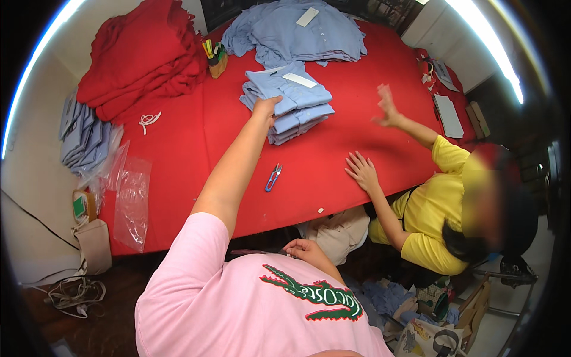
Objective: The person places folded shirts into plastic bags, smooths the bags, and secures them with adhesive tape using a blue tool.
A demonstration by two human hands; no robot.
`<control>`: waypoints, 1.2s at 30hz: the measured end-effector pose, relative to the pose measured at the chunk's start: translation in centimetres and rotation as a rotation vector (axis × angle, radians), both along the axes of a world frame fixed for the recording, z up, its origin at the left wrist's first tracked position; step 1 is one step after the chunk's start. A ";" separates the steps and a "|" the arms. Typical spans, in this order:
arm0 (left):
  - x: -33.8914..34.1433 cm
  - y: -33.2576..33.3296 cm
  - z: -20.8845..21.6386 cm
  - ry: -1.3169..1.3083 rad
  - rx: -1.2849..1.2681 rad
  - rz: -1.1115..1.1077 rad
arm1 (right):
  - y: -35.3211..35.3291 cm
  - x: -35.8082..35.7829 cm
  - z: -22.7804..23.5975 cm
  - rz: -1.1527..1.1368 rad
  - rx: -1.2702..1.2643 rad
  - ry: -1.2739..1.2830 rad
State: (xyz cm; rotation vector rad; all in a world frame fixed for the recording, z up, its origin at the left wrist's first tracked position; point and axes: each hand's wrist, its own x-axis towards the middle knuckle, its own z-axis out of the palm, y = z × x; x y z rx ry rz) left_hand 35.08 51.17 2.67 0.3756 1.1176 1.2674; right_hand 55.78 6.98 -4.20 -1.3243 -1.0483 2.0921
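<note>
My left arm reaches across the red-covered table to a stack of folded light-blue shirts (297, 104). My left hand (267, 110) grips the stack's left edge, thumb on top and the other fingers partly hidden against the side. A white tag (300, 80) lies on the top shirt. Nearer to me, blue-handled thread snips (273, 178) rest on the cloth, apart from both hands. My right hand (306, 250) is low by my body, just off the table's front edge, with its fingers curled. Something small and pale shows at its fingertips, too small to name.
A co-worker in yellow (428, 202) sits at the right, one hand raised, one flat on the table (238, 202). Behind lie a red cloth pile (146, 59), a pen holder (218, 64) and loosely piled blue shirts (291, 35). Clear plastic bags (132, 202) lie left.
</note>
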 end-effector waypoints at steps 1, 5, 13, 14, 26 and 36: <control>0.6 -0.5 -0.1 0.069 0.019 0.036 | -0.1 0.2 0.1 -0.008 -0.004 -0.006; -3.2 -1.6 -1.4 0.086 0.291 -0.042 | -0.2 0.8 -0.9 0.007 0.086 -0.041; -21.5 -12.5 1.7 0.469 0.175 -0.336 | -0.8 -0.7 -1.4 0.002 0.150 -0.030; -24.1 -15.3 1.9 0.492 0.108 -0.360 | -0.6 -1.2 -1.2 0.018 0.150 -0.033; -34.3 -40.9 -10.3 0.335 -0.122 -0.214 | 4.1 -12.9 0.2 0.505 0.436 -0.155; -36.3 -47.1 -8.0 1.057 0.160 -0.300 | 4.3 -20.7 2.3 0.315 0.203 0.160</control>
